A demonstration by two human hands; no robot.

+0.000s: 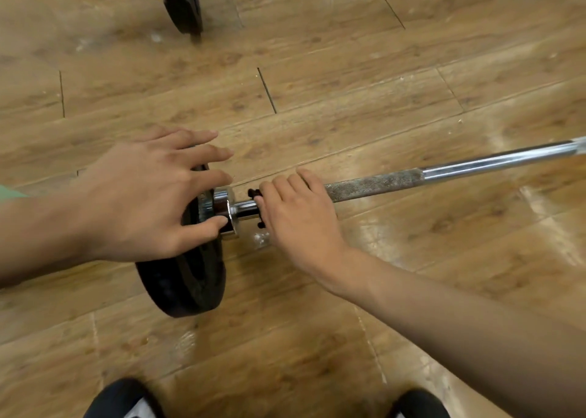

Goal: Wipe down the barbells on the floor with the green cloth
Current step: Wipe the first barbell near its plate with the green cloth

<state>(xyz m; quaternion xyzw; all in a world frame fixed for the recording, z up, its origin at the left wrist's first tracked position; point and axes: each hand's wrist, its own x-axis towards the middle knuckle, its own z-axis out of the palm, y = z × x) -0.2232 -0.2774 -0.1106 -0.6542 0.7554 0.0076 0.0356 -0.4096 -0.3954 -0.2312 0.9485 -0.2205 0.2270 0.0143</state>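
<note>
The barbell [444, 171] is lying on the wooden floor [317, 84], its bar running from the middle of the view out towards 2 o'clock, rough and grey near the centre and shining chrome farther out. Its black weight plate [180, 284] is standing on edge just left of centre, reaching down towards 7 o'clock. The left hand [142, 195] is resting wide on top of that plate, fingers spread and nearly straight, pointing to 3 o'clock, with the thumb touching the chrome collar [223, 206]. The right hand [298, 217] is coming in from 4 o'clock and curling its fingers over the bar, just beside the collar, where a black clip [253, 193] is sitting under the fingertips. A second barbell [182, 2] is lying at 11 o'clock, well apart. A sliver of green [9, 192] is showing at 9 o'clock; whether it is the cloth cannot be told. Two dark shoes [117, 398] are showing at 6 o'clock.
</note>
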